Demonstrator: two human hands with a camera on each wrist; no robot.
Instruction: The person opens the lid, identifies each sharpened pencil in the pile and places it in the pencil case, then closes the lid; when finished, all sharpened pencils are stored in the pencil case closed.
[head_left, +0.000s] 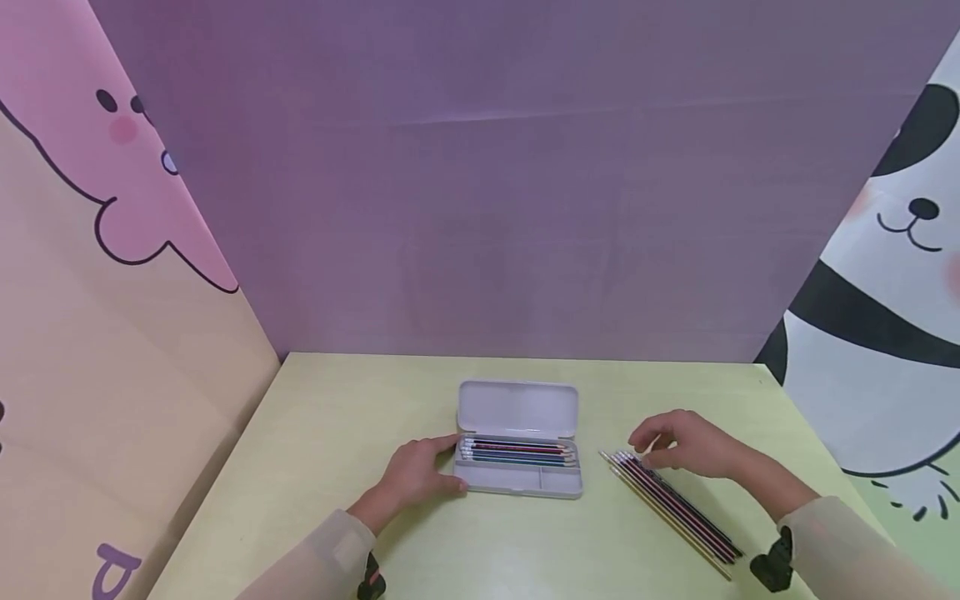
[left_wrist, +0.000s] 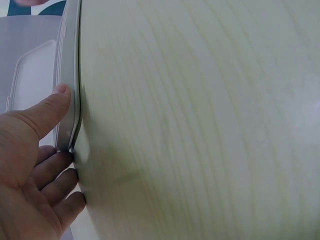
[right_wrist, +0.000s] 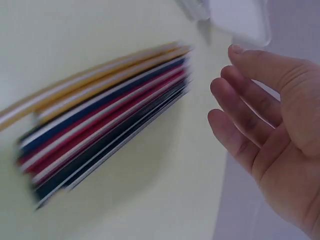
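Observation:
A white pencil case (head_left: pixel 498 478) lies on the table with its lid raised at the back. Several pencils (head_left: pixel 517 452) lie side by side in its rear compartment. My left hand (head_left: pixel 416 473) holds the case by its left end, thumb at the front corner and forefinger near the hinge. In the left wrist view the thumb presses the case's side wall (left_wrist: pixel 69 55). To the right lies a slanting row of loose pencils (head_left: pixel 675 510), yellow, dark blue, red and dark green. Over their far end hovers my right hand (head_left: pixel 693 443), fingers loosely bent and holding nothing.
The pale yellow table (head_left: pixel 360 400) meets a purple back wall (head_left: pixel 480 208). Side panels with a pink cartoon animal (head_left: pixel 67 75) and a panda (head_left: pixel 900 333) flank it. The case's front part has a divider making two compartments.

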